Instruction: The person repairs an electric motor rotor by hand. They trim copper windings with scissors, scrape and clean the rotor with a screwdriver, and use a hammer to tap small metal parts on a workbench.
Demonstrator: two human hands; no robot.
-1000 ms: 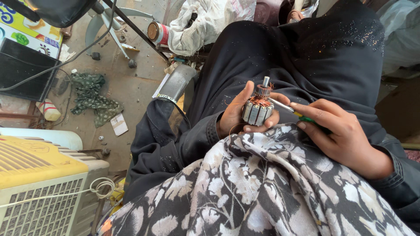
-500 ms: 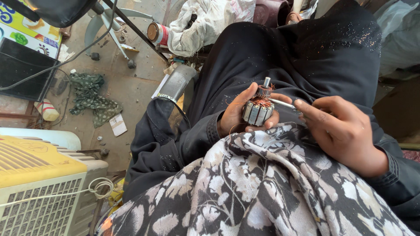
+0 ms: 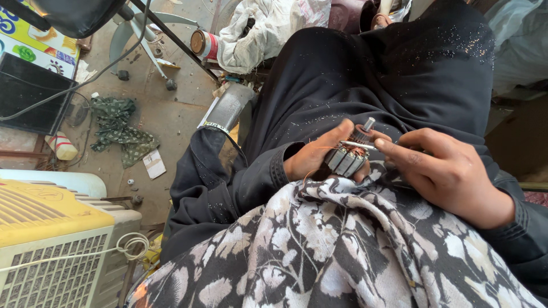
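Left hand (image 3: 314, 157) grip pinching motor rotor (image 3: 347, 157): small, grey segmented core, copper windings, steel shaft tilted. Right hand (image 3: 451, 174) grip pinching thin metal tool (image 3: 358, 145) against rotor.

1. Both arms wear long black sleeves; the left sleeve (image 3: 251, 177) ends in a stitched, ribbed cuff at the wrist.
2. Black robe (image 3: 399, 74) over the knees, flecked with tiny pale specks.
3. Nearer the camera than the robe, a black scarf (image 3: 342, 251) printed with white-and-grey flowers.
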